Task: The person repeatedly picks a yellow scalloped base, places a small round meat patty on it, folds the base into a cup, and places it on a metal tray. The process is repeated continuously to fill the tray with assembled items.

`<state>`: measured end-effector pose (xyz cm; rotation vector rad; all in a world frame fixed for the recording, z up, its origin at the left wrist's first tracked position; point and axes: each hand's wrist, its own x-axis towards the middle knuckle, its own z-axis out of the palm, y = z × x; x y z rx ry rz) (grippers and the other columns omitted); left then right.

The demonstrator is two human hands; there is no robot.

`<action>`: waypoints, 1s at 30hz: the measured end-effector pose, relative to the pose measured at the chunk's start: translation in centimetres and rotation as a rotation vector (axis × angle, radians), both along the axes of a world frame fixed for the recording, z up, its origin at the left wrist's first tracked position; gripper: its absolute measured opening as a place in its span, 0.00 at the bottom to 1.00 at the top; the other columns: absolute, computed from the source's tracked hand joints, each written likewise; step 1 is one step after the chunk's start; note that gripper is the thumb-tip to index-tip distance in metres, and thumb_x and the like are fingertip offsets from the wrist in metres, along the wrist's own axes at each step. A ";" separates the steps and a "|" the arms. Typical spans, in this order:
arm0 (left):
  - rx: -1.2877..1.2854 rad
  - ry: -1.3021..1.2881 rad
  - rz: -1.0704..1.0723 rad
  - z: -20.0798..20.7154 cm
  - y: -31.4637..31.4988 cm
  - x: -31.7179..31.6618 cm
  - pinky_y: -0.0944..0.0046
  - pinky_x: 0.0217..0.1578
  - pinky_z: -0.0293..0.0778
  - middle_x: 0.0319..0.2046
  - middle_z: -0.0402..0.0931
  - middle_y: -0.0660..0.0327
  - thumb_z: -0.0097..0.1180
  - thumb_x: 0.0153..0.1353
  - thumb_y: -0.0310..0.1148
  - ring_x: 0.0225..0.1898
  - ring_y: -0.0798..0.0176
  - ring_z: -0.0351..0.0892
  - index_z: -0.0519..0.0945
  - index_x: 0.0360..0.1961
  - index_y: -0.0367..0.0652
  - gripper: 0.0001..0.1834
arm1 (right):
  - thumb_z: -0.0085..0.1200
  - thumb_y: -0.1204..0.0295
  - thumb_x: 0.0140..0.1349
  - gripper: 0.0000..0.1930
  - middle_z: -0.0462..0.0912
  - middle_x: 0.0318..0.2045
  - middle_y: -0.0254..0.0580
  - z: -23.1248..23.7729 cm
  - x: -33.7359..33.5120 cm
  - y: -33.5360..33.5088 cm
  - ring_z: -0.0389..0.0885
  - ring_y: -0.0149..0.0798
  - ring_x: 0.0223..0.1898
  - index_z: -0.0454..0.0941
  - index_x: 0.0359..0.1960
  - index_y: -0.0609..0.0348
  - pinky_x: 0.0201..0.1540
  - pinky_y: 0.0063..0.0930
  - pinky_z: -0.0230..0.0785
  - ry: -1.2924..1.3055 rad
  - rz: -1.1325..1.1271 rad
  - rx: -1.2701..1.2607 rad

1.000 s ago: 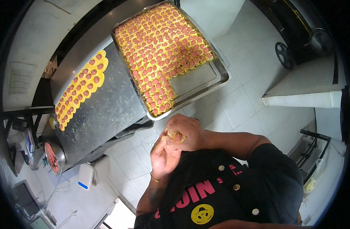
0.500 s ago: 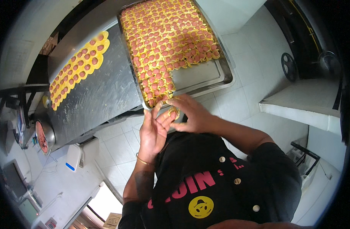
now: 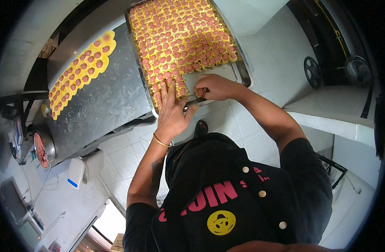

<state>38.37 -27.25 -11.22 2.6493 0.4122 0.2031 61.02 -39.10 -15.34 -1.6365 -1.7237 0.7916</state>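
Note:
Rows of open-topped dumplings (image 3: pixel 180 38), yellow wrappers around pink meat, fill most of a metal tray (image 3: pixel 249 77). My left hand (image 3: pixel 172 111) lies over the dumplings at the tray's near left corner, fingers stretched out and touching or just above them. Over the bare near part of the tray, my right hand (image 3: pixel 217 87) is closed around a single dumpling (image 3: pixel 201 92), its fingers bent and partly hiding it. On the dark worktop to the left lies a strip of overlapping yellow wrappers (image 3: pixel 81 77), with a ball of pink filling on each.
A metal bowl of pink filling (image 3: pixel 43 149) stands at the worktop's (image 3: pixel 112 84) lower left end. The tray's rim reaches past the worktop over a tiled floor (image 3: pixel 259 109). A white counter (image 3: pixel 327 119) stands at the right. One dark shoe (image 3: pixel 201 128) shows below the tray.
Both hands were together at the tray's near corner around a dumpling. They have parted: the right has carried a dumpling over the tray, and the left has spread its fingers across the rows.

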 end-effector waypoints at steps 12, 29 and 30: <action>-0.078 -0.064 0.112 -1.4 -0.3 -0.8 0.37 0.75 0.44 0.77 0.49 0.36 0.70 0.57 0.48 0.78 0.25 0.39 0.85 0.58 0.43 0.30 | 0.57 0.85 0.56 0.15 0.85 0.41 0.52 2.4 -3.1 3.0 0.86 0.52 0.44 0.78 0.46 0.62 0.48 0.41 0.77 0.191 -0.035 -0.358; -0.260 -0.378 0.276 -2.0 1.2 -5.1 0.42 0.74 0.54 0.69 0.67 0.42 0.74 0.53 0.32 0.77 0.31 0.51 0.85 0.55 0.42 0.25 | 0.51 0.74 0.60 0.13 0.85 0.40 0.63 -0.2 -6.0 0.3 0.83 0.65 0.47 0.80 0.44 0.65 0.51 0.56 0.73 -0.055 -0.402 -0.282; -0.243 -0.393 0.303 -2.6 1.5 -6.0 0.43 0.74 0.55 0.69 0.69 0.44 0.74 0.55 0.33 0.77 0.32 0.52 0.85 0.54 0.43 0.24 | 0.50 0.75 0.60 0.12 0.85 0.40 0.63 -0.7 -6.0 0.2 0.83 0.65 0.47 0.80 0.44 0.65 0.50 0.55 0.73 -0.036 -0.420 -0.259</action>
